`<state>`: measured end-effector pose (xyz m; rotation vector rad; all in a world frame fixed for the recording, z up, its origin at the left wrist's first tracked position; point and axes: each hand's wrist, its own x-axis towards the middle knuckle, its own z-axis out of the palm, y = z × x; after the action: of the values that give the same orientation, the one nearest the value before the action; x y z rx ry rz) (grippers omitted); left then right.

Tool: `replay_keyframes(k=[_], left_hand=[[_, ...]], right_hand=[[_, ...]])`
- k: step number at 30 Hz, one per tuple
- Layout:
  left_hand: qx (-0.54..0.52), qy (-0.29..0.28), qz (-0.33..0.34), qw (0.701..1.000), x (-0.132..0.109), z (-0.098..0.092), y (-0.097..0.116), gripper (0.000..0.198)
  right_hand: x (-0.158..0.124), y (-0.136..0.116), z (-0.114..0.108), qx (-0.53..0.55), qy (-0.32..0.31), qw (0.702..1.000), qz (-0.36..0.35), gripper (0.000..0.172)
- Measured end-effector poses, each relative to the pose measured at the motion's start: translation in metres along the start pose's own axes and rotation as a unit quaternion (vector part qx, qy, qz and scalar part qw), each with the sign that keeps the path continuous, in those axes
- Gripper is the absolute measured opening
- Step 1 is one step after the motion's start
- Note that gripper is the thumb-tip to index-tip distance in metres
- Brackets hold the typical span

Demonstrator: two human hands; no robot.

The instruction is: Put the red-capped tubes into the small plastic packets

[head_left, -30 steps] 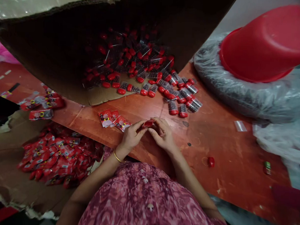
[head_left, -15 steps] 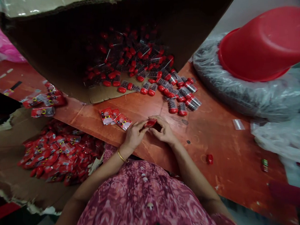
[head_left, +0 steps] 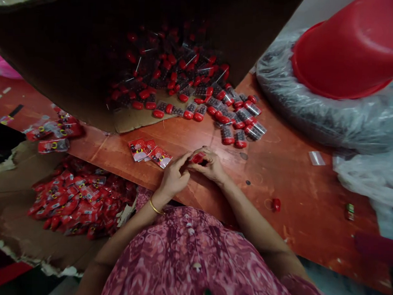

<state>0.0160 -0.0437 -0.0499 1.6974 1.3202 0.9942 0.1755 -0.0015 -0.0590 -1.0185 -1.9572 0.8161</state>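
Close in front of my body, both hands meet at the table's near edge around a small red piece. Its kind is hard to make out, partly covered by fingers. My right hand is closed on it, thumb and fingers curled round. My left hand, with a gold bangle at the wrist, has its bent fingers at the piece's left side, and its grip is partly hidden. Beside the left hand lie several red printed cards, overlapping. Beyond the hands are clear packs with red ends and dark beads inside.
A large cardboard box on its side holds many more such packs. Lower left, an open carton contains a heap of red packets. A red tub stands on a plastic-wrapped bundle at right. A loose red piece lies on the table.
My left hand has shifted slightly down and left, its thumb drawing away from the red piece. The right hand keeps the piece, now tilted more upward. The view has shifted a little.
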Motion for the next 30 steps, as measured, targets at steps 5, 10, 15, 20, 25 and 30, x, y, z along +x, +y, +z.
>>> replay_keyframes(k=[5, 10, 15, 20, 25, 30], left_hand=[[-0.013, -0.007, -0.001, 1.0, 0.008, -0.003, 0.006, 0.038], [-0.073, 0.033, -0.077, 0.994, 0.016, -0.004, 0.007, 0.023], [-0.192, 0.058, -0.136, 0.97, 0.024, -0.01, 0.016, 0.031], [-0.307, 0.085, -0.195, 0.927, 0.03, -0.005, 0.021, 0.038], [-0.344, 0.134, -0.246, 0.896, 0.035, 0.005, 0.019, 0.034], [-0.233, 0.196, -0.184, 0.934, 0.036, 0.008, 0.017, 0.037]], right_hand=[[-0.002, 0.007, 0.0, -0.053, -0.031, 0.998, 0.005, 0.03], [-0.009, -0.001, 0.005, -0.053, -0.006, 0.998, 0.043, 0.034], [-0.019, -0.023, 0.013, 0.101, 0.001, 0.987, 0.128, 0.029], [-0.026, -0.036, 0.012, 0.109, 0.02, 0.984, 0.142, 0.021], [-0.032, -0.039, 0.01, 0.061, 0.026, 0.984, 0.164, 0.015], [-0.036, -0.041, 0.014, 0.043, 0.026, 0.981, 0.188, 0.017]])
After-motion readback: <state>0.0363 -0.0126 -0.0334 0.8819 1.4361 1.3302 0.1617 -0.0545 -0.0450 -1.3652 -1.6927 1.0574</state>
